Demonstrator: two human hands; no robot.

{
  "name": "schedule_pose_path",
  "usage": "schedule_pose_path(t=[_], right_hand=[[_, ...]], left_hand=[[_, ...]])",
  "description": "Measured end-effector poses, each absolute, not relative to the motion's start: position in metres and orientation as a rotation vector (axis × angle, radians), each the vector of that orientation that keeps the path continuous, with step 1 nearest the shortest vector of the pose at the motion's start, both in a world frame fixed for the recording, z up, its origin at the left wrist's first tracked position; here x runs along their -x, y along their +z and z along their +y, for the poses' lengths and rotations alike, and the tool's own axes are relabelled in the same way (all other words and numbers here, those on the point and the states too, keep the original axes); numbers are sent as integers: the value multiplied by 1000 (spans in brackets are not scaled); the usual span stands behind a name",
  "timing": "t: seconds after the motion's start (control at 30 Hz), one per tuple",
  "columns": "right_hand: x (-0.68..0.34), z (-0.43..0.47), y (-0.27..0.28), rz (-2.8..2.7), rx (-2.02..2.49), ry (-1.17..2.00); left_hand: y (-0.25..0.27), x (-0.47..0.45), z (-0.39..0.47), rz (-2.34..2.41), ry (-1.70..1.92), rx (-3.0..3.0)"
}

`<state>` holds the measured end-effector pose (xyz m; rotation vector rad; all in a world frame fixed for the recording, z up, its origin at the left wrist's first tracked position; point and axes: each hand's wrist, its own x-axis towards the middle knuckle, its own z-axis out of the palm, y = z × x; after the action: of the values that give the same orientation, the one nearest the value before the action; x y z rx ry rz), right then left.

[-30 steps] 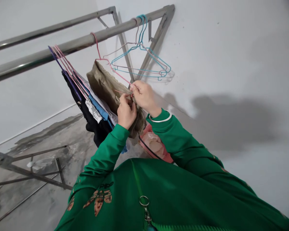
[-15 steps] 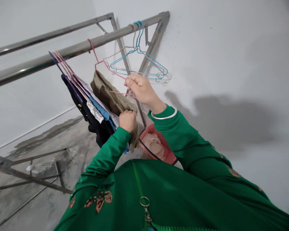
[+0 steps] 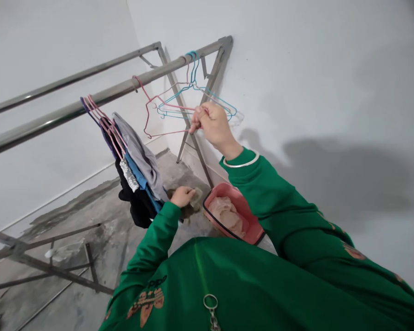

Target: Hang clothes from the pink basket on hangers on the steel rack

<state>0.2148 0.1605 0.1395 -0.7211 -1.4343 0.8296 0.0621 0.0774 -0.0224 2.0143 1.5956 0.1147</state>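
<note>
My right hand (image 3: 214,128) is closed around one end of a pink clothes hanger (image 3: 175,106), which is bare and still hooked over the steel rail (image 3: 113,91). Lower down, my left hand (image 3: 182,196) is closed on a khaki garment (image 3: 194,202), bunched and hanging mostly behind the hand, so its shape is hidden. Just left of that hand hang a grey garment (image 3: 141,151), a blue one (image 3: 137,170) and a black one (image 3: 143,212) on pink and purple hangers.
Blue hangers (image 3: 232,106) and a pale one hang near the rail's far end, by the wall. A pink basket (image 3: 253,223) holding a pale pink cloth (image 3: 227,214) stands on the floor below my right arm. Folding-rack legs (image 3: 51,269) cross at lower left.
The khaki garment has come off the pink hanger and hangs lower in my left hand. My right hand keeps its hold on the hanger. The view has shifted slightly.
</note>
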Motion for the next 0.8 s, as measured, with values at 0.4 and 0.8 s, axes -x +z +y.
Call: schedule_pose_path(t=[0.4,0.8], right_hand=[[-274,231,78,-1380,1060,394],[-324,41,-28,-1885,877,1544]], left_hand=[[76,-93,3,602,567,-1861],[66,-137,63,615,1471,-1528]])
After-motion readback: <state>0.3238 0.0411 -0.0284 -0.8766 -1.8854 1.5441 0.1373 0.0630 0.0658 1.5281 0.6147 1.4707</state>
